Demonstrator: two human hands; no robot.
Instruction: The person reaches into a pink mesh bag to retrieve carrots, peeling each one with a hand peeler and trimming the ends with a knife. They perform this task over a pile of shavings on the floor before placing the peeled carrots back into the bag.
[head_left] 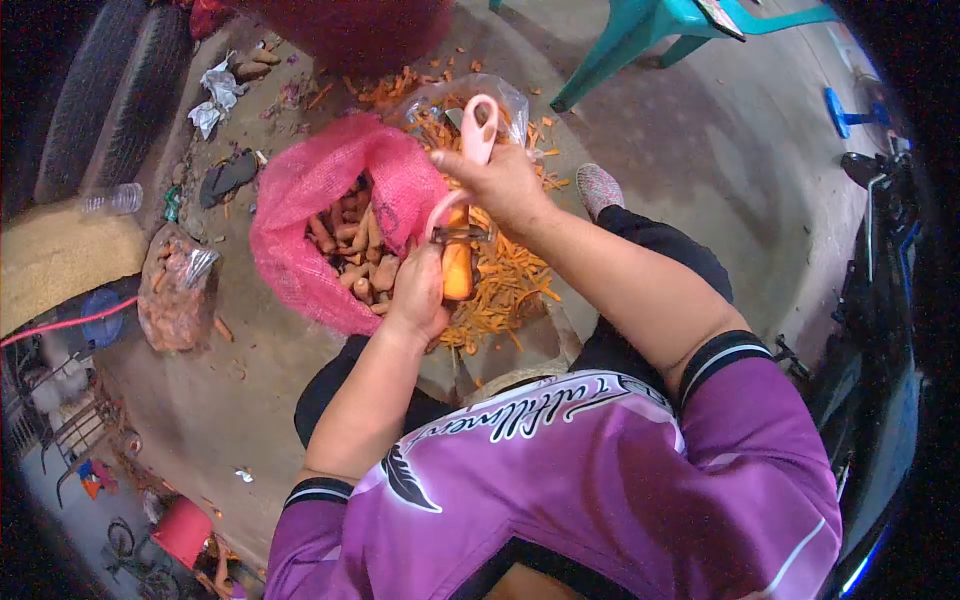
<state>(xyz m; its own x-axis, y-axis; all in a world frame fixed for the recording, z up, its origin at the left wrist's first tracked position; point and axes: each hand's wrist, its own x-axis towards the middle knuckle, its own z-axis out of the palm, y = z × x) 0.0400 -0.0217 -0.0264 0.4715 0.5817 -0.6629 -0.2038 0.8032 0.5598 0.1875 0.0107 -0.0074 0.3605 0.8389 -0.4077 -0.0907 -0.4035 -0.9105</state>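
Observation:
My left hand (418, 287) is closed around an orange carrot (457, 268), whose peeled surface shows between my hands. In my right hand (503, 187) is a pink peeler (480, 122), its looped handle end sticking up past my fingers. The peeler's blade lies across the carrot, seemingly touching it. Just left of my hands a pink mesh sack (285, 235) stands with its mouth open, and several brownish unpeeled carrots (347, 232) lie inside. Orange peelings (505, 285) are heaped on the floor below and beyond my hands.
A clear plastic bag (508, 95) lies among the peelings. Another filled plastic bag (175, 300) sits at the left, near a dark sandal (229, 178). Tires (130, 100) stand upper left. A green plastic chair (625, 40) is ahead; a motorbike (885, 230) is at the right.

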